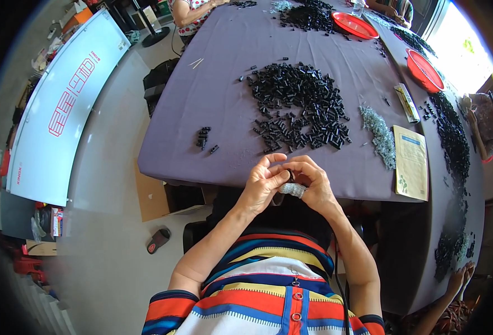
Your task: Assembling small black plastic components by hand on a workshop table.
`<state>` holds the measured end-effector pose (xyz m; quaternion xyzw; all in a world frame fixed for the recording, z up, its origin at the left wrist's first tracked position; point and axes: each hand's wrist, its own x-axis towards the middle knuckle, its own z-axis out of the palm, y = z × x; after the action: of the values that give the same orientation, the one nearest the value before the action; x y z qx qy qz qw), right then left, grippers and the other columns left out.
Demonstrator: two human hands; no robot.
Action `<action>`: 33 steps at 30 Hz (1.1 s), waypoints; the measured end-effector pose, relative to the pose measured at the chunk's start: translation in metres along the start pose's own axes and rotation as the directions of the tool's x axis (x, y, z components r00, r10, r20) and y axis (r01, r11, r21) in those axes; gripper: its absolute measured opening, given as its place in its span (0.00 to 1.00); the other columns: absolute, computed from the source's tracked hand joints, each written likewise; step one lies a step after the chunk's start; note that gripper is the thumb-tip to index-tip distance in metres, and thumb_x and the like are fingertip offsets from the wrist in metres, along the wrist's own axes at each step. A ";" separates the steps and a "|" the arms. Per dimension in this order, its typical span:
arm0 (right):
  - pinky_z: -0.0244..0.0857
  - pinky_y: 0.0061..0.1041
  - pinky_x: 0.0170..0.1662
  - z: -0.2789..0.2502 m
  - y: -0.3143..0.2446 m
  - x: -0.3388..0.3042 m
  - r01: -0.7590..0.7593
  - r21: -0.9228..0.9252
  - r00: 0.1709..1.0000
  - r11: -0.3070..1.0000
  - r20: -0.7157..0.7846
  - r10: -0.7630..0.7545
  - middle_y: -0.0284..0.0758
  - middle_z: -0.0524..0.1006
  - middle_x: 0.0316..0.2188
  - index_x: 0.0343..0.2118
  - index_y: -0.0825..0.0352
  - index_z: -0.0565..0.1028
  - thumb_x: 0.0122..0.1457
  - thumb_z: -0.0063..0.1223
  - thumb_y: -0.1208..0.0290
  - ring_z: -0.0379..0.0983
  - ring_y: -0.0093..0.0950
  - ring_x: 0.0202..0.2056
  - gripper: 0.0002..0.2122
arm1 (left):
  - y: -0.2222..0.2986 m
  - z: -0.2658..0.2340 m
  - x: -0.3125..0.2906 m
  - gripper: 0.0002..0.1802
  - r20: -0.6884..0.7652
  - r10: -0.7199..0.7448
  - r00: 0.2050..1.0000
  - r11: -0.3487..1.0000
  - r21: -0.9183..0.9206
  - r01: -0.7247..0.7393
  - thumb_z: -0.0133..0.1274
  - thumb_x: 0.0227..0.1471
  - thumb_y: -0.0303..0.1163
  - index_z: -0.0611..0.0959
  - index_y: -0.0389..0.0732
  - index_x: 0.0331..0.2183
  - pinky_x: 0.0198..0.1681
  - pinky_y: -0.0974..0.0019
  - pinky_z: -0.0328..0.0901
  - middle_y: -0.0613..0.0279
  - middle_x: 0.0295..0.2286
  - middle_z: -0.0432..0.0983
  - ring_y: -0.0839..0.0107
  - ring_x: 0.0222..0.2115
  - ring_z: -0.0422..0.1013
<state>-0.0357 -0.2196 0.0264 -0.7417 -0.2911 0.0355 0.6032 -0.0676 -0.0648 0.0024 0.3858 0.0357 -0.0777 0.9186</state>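
Note:
Both of my hands meet just off the near table edge. My left hand [262, 183] is closed in a pinch on a small black cylindrical piece [290, 176], whose far side is hidden by fingers. My right hand [315, 181] touches that same piece with its fingertips, and its lower fingers curl round a clump of clear plastic pieces [293, 190]. Ahead lies a large heap of black cylindrical pieces [299, 97]. A few black pieces [203, 137] lie apart to the left, and a heap of clear plastic pieces [378, 134] is at the right.
A tan envelope [410, 162] and a yellow-white box [407, 103] lie on the purple-grey tablecloth [201, 106]. Red trays [425, 70] stand farther off among more black heaps. Other people work around the table; one person's hands [459, 279] show at lower right.

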 end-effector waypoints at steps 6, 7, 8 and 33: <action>0.62 0.19 0.30 0.002 0.012 -0.004 0.021 0.119 1.000 0.993 -0.009 -0.020 0.30 0.73 0.35 0.33 0.66 0.72 0.44 0.65 0.76 0.68 0.19 0.29 0.14 | -0.006 -0.006 0.001 0.21 0.077 -0.066 0.995 0.995 -0.075 0.072 0.54 0.50 0.19 0.69 0.38 0.47 0.44 0.70 0.67 0.60 0.35 0.73 0.73 0.37 0.72; 0.61 0.19 0.30 0.002 0.012 -0.005 0.029 0.116 1.000 0.993 -0.008 -0.028 0.29 0.73 0.35 0.33 0.66 0.72 0.44 0.66 0.75 0.67 0.19 0.29 0.14 | -0.006 -0.006 0.001 0.21 0.066 -0.082 0.994 0.992 -0.091 0.087 0.54 0.50 0.19 0.69 0.38 0.46 0.44 0.70 0.67 0.61 0.35 0.73 0.73 0.37 0.72; 0.61 0.19 0.29 0.002 0.013 -0.005 0.037 0.112 0.999 0.993 -0.008 -0.036 0.29 0.73 0.34 0.33 0.65 0.72 0.43 0.67 0.73 0.67 0.19 0.28 0.15 | -0.006 -0.006 0.001 0.21 0.057 -0.098 0.994 0.989 -0.108 0.103 0.55 0.49 0.19 0.69 0.38 0.46 0.44 0.69 0.67 0.61 0.35 0.73 0.73 0.37 0.72; 0.64 0.16 0.34 0.015 0.009 -0.006 -0.143 0.336 0.988 0.931 -0.007 0.154 0.28 0.74 0.34 0.34 0.67 0.73 0.44 0.65 0.80 0.67 0.16 0.28 0.14 | -0.003 -0.010 0.001 0.17 0.047 -0.180 0.983 0.968 -0.168 0.186 0.56 0.49 0.22 0.72 0.42 0.42 0.30 0.75 0.64 0.64 0.33 0.72 0.75 0.29 0.70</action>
<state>-0.0430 -0.2098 0.0120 -0.6488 -0.2139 0.1176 0.7207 -0.0673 -0.0597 -0.0066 0.2992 0.0633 -0.1647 0.9377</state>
